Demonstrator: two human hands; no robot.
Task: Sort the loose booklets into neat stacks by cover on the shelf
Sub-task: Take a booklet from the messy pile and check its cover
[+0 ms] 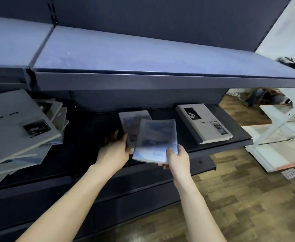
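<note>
- Right hand [175,158]: thumb on top of the near right corner of a blue-covered booklet [156,138], fingers curled beneath it; the booklet is pinched and held tilted, just above the shelf edge. Cover is motion-blurred; print unreadable.
- Left hand [114,151]: fingers and thumb wrapped round the near left edge of a second blue booklet stack [132,119], which lies flat on the dark middle shelf [237,124].
- The held booklet overlaps the near right part of that stack; whether the two touch cannot be told.
- Same shelf, to the right and apart from the blue stack: a squared grey-covered stack [204,123], black-and-white photo at top left of the cover, a second near bottom right.
- Far left: loose heap of grey booklets [19,126], tilted and fanned, edges not aligned, some blue edges showing underneath.
- Upper shelf [143,55]: bare blue-grey board.
- Wood-pattern floor [239,198] at right; white boards [283,154] lie on it.
</note>
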